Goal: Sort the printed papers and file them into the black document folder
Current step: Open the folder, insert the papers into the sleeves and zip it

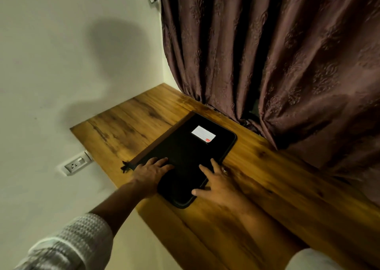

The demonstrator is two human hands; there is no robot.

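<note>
The closed black document folder [189, 152] lies along the table's [267, 179] left edge. The left hand [153, 172] and right hand [218, 184] press its near end, fingers [162, 161] flat, the right's spread.

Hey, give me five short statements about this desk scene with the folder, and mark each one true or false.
1. The black rectangular document folder lies closed on the wooden desk. True.
2. Only one hand touches the folder. False: the left hand and the right hand both rest on it with straight fingers.
3. A white label with a red mark sits on the folder's cover. True.
4. Printed papers are stacked beside the folder. False: no loose papers are in view.
5. The patterned curtain behind the desk is bright blue. False: it is dark brownish-maroon.
</note>
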